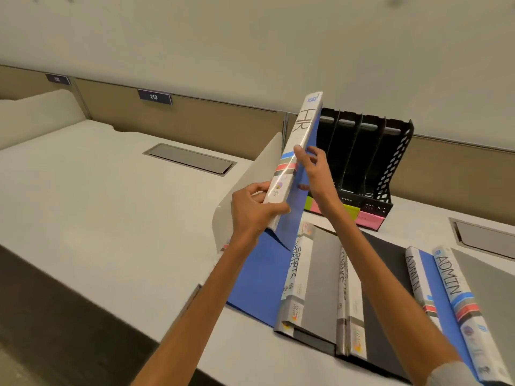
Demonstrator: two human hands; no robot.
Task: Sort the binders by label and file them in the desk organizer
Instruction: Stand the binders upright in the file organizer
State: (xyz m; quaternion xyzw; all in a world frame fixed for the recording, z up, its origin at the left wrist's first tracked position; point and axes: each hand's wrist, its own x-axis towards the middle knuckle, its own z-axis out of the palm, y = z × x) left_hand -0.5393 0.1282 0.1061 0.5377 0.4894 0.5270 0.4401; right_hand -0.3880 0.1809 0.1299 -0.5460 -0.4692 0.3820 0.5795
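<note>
A blue binder with a white spine marked HR (302,135) is held up on end, tilted, just left of the black desk organizer (395,162). My left hand (255,210) grips the lower end of its spine. My right hand (313,168) holds its middle, thumb on the spine and fingers on the blue cover. The organizer's slots look empty, with coloured sticky labels (367,217) on its front. On the desk lie a blue binder (259,285), two grey ones marked SPORTS (299,268), and two marked ADMIN (448,274).
A white curved divider panel (250,174) stands just left of my hands. Grey cable hatches (192,160) are set into the desk, one at the left and one at the far right (485,238). A tan partition with a 213 plate (154,96) runs along the back.
</note>
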